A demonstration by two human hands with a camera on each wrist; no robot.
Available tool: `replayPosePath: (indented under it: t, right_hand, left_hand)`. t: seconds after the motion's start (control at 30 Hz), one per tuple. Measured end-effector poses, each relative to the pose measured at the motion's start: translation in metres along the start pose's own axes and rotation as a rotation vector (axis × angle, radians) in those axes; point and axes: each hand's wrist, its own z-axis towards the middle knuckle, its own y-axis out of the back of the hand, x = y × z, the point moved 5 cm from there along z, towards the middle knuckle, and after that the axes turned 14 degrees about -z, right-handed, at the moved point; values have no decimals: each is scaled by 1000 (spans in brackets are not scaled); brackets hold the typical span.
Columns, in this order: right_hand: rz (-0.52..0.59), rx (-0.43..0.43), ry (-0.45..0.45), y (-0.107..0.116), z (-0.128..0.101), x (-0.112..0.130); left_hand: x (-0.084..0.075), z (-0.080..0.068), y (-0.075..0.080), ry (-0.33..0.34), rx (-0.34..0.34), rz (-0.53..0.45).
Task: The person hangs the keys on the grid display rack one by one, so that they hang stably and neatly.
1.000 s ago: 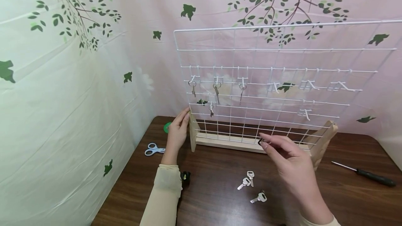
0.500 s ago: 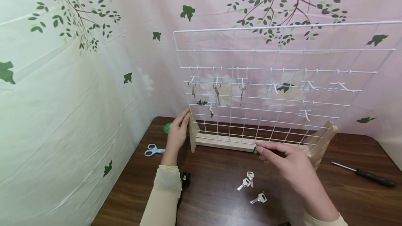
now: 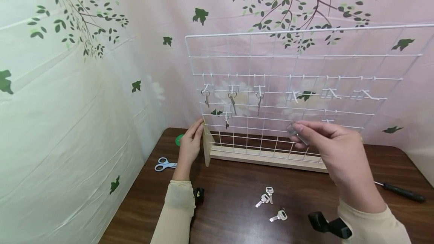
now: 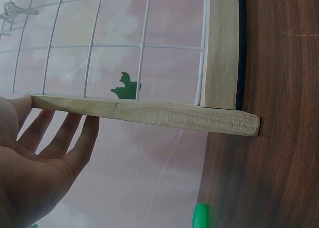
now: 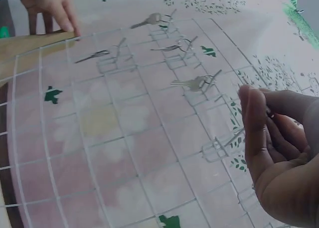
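The left hand (image 3: 190,145) grips the wooden upright (image 3: 206,148) near its top, thumb on one face, fingers on the other. The right hand (image 3: 340,148) pinches a ringed key (image 3: 301,138) between thumb and fingers, in front of the grid (image 3: 308,31); in the head view it appears below an upper hook (image 3: 294,96). Four hanging keys (image 3: 233,104) are on the grid's left, three in one row, one lower. Three loose keys (image 3: 278,215) lie on the bench (image 3: 230,221), two close together, one apart. Scissors (image 3: 162,164) lie near the left hand, a screwdriver (image 3: 405,192) beyond the right forearm.
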Motion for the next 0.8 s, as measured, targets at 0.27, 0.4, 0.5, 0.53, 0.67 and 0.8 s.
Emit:
replayPosePath:
  t: [0.27,0.4,0.5,0.53,0.67,0.8]
  right_hand:
    - [266,-12,45,-2,20,8]
    - [345,-20,97,-3,29,11]
    - [339,-51,110,-3,33,14]
    - [338,-61,111,-3,34,14]
    - [317,-84,97,-4,37,14]
    - [286,-96,67,-3,40,12]
  left_hand:
    - [1,-2,1,3,-8,11]
    - [2,-1,1,9,-9,8]
    - [2,-1,0,9,-7,7]
    - [2,-1,0,7,-6,6]
    - [1,-1,0,0,-4,9]
    - [1,0,-1,-2,-3,10]
